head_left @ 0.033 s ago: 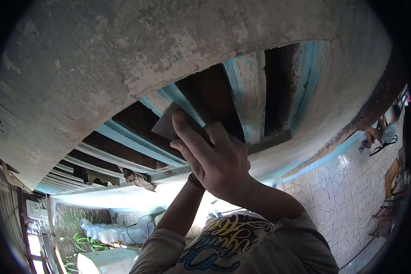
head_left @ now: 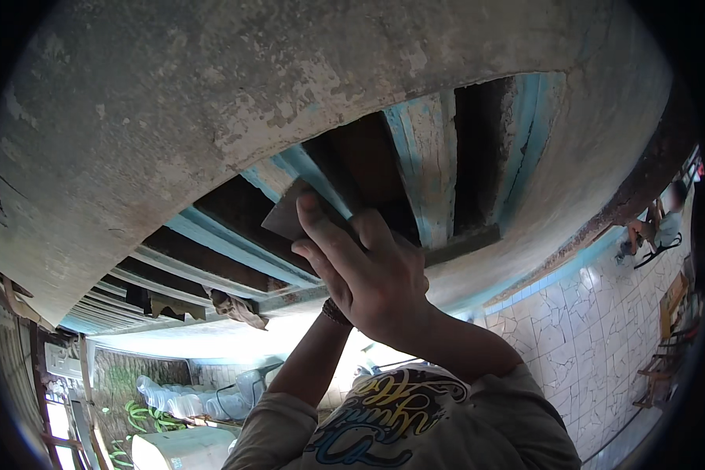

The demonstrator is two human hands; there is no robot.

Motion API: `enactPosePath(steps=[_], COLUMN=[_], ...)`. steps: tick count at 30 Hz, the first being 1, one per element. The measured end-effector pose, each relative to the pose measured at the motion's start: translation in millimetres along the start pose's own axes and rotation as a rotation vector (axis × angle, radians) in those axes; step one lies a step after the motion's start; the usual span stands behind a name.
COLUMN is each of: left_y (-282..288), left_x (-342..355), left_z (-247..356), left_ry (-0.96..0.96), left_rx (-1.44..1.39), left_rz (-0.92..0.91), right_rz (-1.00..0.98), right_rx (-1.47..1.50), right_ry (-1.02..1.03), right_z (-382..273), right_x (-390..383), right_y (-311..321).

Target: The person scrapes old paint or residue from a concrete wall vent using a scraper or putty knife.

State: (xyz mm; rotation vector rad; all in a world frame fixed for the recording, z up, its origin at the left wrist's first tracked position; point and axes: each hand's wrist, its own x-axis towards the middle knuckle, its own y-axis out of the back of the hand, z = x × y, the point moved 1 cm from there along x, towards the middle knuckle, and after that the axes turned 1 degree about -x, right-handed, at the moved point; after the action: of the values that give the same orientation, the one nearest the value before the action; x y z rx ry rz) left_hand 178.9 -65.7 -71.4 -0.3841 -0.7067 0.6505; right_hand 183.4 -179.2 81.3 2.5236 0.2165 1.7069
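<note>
My right hand (head_left: 368, 274) is raised overhead, its fingers pressed along a flat grey scraper blade (head_left: 284, 217). The blade lies against a blue painted wooden slat (head_left: 290, 168) of the ceiling, between dark gaps. My left forearm rises from the lower left, and its wrist with a dark bracelet (head_left: 335, 312) ends just behind the right hand. The left hand itself is hidden there, so its grip does not show. The blue paint on a wider slat (head_left: 427, 157) is worn and cracked.
A rough grey concrete band (head_left: 211, 102) curves over the slats. A crumpled rag (head_left: 239, 307) hangs from a beam at the left. A cracked white tiled surface (head_left: 603, 313) lies at the right, white sacks (head_left: 188, 401) and a green hose (head_left: 137, 415) at the lower left.
</note>
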Motion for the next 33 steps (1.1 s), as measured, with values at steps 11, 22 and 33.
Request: enactPosePath(steps=[11,22,33], left_y=[-4.2,0.1,-2.5], left_x=[-1.5,7.2,1.3], left_z=[0.9,5.5,5.7], left_ry=[-0.045,-0.060,-0.076], left_rx=[0.031,0.064,0.082], left_rz=[-0.007,-0.029,-0.039], right_rz=[0.049,0.076,-0.007], right_rx=[0.081,0.098,0.109], right_ry=[-0.056,-0.036,-0.063], right_z=[-8.9,-12.5,-12.3], right_x=[8.4,22.8,7.9], right_y=[-0.6,-9.7,-1.8])
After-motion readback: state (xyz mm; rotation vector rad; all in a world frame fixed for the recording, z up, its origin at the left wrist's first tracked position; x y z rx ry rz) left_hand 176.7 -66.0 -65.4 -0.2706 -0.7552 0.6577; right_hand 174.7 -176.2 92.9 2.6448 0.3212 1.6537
